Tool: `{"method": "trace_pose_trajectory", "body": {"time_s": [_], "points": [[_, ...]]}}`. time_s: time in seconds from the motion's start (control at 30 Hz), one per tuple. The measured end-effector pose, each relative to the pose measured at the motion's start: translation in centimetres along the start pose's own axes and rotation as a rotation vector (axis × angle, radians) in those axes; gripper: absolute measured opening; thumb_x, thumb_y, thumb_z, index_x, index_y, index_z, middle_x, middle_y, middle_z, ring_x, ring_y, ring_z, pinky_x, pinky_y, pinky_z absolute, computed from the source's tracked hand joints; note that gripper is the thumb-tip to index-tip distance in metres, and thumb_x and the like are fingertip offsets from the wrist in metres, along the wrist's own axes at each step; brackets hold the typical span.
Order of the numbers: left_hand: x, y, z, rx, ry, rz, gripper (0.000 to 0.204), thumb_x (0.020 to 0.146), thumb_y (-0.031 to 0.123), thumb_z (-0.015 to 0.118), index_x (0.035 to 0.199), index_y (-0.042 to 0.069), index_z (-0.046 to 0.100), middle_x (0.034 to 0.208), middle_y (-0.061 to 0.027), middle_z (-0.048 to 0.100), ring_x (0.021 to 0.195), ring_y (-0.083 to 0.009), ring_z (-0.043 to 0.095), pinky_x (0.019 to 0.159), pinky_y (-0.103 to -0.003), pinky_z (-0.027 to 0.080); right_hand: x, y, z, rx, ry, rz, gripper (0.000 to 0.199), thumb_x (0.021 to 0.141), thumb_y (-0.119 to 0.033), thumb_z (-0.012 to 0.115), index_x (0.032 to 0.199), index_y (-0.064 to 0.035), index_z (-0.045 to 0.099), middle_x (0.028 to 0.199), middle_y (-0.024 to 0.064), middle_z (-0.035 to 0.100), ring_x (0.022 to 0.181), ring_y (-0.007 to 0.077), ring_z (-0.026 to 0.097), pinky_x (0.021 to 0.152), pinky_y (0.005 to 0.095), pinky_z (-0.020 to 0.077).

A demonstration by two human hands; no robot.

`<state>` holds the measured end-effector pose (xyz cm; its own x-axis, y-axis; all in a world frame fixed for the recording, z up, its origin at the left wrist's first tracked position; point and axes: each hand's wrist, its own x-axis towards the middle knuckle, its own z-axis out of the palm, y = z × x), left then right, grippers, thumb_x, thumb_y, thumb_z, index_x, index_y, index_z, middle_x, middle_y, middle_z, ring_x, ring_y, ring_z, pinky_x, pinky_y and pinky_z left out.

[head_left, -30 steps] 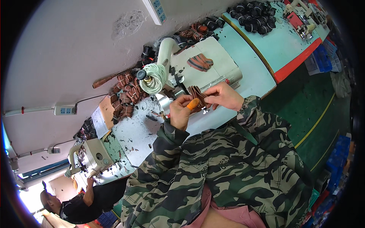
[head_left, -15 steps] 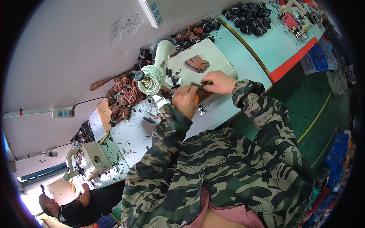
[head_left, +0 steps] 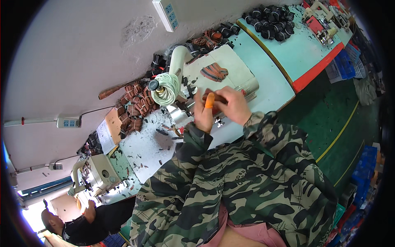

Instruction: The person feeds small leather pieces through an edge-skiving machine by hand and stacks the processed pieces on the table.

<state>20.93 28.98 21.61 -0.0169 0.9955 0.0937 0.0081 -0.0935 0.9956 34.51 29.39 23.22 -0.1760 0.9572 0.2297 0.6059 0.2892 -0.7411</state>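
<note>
My left hand (head_left: 202,115), with an orange finger cover (head_left: 210,100) on one finger, and my right hand (head_left: 235,106) meet over the pale machine's flat bed (head_left: 238,68). Between their closed fingers is a small stack of brown strips (head_left: 220,99), partly hidden by the fingers. Beyond my hands, a bundle of brown and dark striped strips (head_left: 214,72) lies on the bed. A coil of pale green cord (head_left: 166,89) hangs by the machine's curved arm (head_left: 177,59), to the left of my hands.
Bundles of brown strips (head_left: 135,103) are heaped by the wall. Scraps litter the white table (head_left: 144,150). Black bundles (head_left: 269,22) and another machine (head_left: 319,26) stand at the far right. A co-worker (head_left: 82,222) sits at a machine (head_left: 98,175) on the lower left.
My right hand has drawn nearer to me and closer to my left hand. My left hand has turned, so its orange finger cover shows fully. The brown strips are lifted between them.
</note>
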Motion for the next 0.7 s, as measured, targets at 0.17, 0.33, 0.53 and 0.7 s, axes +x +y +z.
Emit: {"method": "trace_pose_trajectory", "body": {"time_s": [0.17,0.33,0.53,0.7], "points": [[-0.5,-0.5,-2.9,-0.392,-0.124,-0.474,0.021,0.090,0.015,0.051,0.100,-0.002,0.058,0.087,-0.0083,0.063,0.071,-0.0136,0.060,0.062,-0.029,0.049,-0.4,-4.2,-1.7,0.203,-0.147,0.057,0.029,0.072,-0.018,0.070,0.094,-0.0010,0.062,0.078,0.0131,0.061,0.071,0.0295,0.061,0.063,0.0354,0.0484],[-2.2,2.6,-4.9,0.274,-0.348,-0.209,0.023,0.080,0.019,0.065,0.090,0.000,0.057,0.074,-0.0109,0.065,0.057,-0.0193,0.064,0.052,-0.034,0.051,0.0,-4.0,-0.8,0.435,-0.386,0.196,0.032,0.074,-0.020,0.071,0.095,0.0021,0.063,0.071,0.0114,0.065,0.067,0.0153,0.063,0.063,0.0273,0.0495],[-2.7,2.4,-8.3,0.755,-0.317,0.072,0.027,0.069,0.019,0.067,0.092,0.007,0.058,0.069,-0.0183,0.061,0.064,-0.0371,0.061,0.058,-0.044,0.049,-0.4,-4.8,1.9,0.571,-0.351,0.245,0.033,0.079,-0.017,0.064,0.107,0.0012,0.058,0.086,0.0160,0.064,0.072,0.0236,0.064,0.065,0.0330,0.0504],[-2.5,2.1,-10.9,0.828,-0.399,0.109,0.027,0.072,0.013,0.065,0.097,0.002,0.060,0.068,-0.0180,0.061,0.061,-0.0328,0.062,0.059,-0.037,0.050,-1.9,-5.6,4.8,0.071,-0.294,-0.019,0.040,0.086,-0.019,0.055,0.121,0.0005,0.045,0.092,0.0185,0.060,0.084,0.0351,0.059,0.069,0.0433,0.0470]]}}
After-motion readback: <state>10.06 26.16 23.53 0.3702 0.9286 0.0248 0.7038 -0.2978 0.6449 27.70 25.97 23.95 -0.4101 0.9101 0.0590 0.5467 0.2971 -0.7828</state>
